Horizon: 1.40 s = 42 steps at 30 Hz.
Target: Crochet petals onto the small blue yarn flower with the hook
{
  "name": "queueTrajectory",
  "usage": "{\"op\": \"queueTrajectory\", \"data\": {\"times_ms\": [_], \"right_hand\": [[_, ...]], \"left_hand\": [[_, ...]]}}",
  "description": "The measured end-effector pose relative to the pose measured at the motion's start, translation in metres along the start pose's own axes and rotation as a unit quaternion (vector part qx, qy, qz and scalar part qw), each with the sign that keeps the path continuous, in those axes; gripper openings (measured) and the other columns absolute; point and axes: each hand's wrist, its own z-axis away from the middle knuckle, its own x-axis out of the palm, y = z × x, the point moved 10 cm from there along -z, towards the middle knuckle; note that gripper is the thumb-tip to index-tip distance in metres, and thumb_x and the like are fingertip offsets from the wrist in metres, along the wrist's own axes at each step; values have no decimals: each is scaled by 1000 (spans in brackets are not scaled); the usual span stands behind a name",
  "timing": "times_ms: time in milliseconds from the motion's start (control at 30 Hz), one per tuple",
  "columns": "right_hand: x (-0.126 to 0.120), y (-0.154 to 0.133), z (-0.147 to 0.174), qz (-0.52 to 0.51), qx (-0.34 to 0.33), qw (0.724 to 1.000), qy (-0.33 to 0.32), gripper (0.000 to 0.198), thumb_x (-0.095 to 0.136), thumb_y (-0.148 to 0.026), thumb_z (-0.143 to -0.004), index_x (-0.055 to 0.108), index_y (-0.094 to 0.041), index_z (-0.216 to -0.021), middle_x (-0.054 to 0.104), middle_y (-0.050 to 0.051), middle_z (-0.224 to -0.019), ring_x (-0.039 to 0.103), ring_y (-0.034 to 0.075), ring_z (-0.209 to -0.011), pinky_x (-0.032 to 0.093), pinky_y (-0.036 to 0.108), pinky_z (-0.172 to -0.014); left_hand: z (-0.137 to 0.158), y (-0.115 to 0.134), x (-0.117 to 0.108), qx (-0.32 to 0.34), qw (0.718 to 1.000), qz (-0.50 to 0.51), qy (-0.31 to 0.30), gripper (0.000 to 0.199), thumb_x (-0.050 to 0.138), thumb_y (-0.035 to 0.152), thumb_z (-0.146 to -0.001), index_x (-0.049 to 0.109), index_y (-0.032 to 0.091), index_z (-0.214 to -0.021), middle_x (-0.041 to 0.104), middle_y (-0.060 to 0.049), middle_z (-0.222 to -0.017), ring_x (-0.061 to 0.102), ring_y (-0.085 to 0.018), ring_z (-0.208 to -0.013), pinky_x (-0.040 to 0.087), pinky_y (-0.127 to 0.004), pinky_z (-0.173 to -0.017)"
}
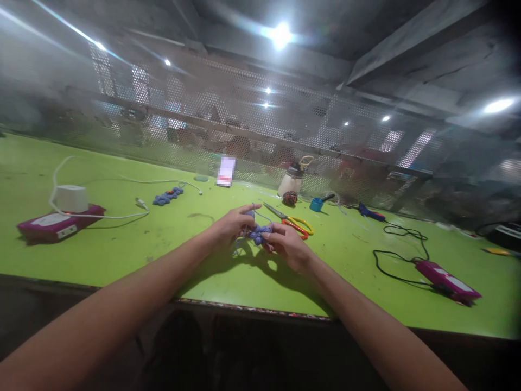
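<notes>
Between both hands is a small piece of blue-purple crochet work point(260, 234), held just above the green table. My left hand point(240, 225) is closed on its left side, index finger stretched out with a strand of yarn running over it. The fingers of my right hand point(287, 243) pinch the right side of the piece. Whether a hook is among the fingers I cannot make out. Scissors point(291, 221) with orange and yellow handles lie just behind my right hand. A similar blue crocheted strip point(167, 196) rests farther left.
On the left, a purple power strip point(61, 224) carries a white charger point(72, 199) with a cable. Toward the back stand a phone point(226, 171), a bottle point(291, 182), a dark yarn ball point(290, 199) and a blue pot point(316, 204). A glue gun point(371, 213) trails its cord rightward.
</notes>
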Motion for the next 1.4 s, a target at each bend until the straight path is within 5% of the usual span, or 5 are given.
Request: {"op": "queueTrajectory", "data": {"times_ms": [367, 667, 833, 1000, 1400], "right_hand": [[-9, -1, -3, -35, 9, 999, 6, 23, 75, -36, -74, 62, -18, -78, 61, 0, -70, 55, 12, -61, 44, 25, -57], [-9, -2, -3, -60, 20, 997, 46, 33, 58, -48, -89, 62, -17, -81, 58, 0, -62, 54, 11, -48, 41, 23, -44], [-10, -13, 1, -60, -7, 996, 59, 35, 62, -49, -87, 66, -15, -86, 59, 1, -66, 55, 11, -52, 43, 23, -47], [-8, -18, 4, -39, -31, 997, 50, 31, 71, -41, -78, 70, -16, -96, 60, 1, -68, 55, 12, -55, 42, 25, -51], [-13, -22, 4, 44, -63, 993, 85, 24, 78, -37, -69, 72, -16, -78, 61, -1, -58, 51, 10, -48, 44, 26, -49]], "left_hand": [[0, 2, 0, -4, 1000, 27, -6, 47, 59, 0, -71, 59, 6, -118, 63, -7, -80, 60, -12, -63, 48, -25, -60], [5, 6, 4, -1, 999, 35, -13, 63, 61, -2, -71, 51, 6, -133, 67, -10, -83, 66, -18, -76, 52, -28, -68], [8, 11, 1, 20, 999, 34, -13, 74, 63, -3, -72, 45, 16, -142, 63, -4, -79, 65, -17, -75, 52, -29, -68], [8, 15, -2, 42, 999, 34, -4, 83, 60, -7, -71, 35, 13, -147, 59, -1, -73, 60, -13, -66, 48, -25, -64], [9, 16, 1, 37, 999, 35, -8, 82, 62, -4, -70, 34, 10, -146, 61, -4, -79, 60, -13, -67, 46, -23, -59]]}}
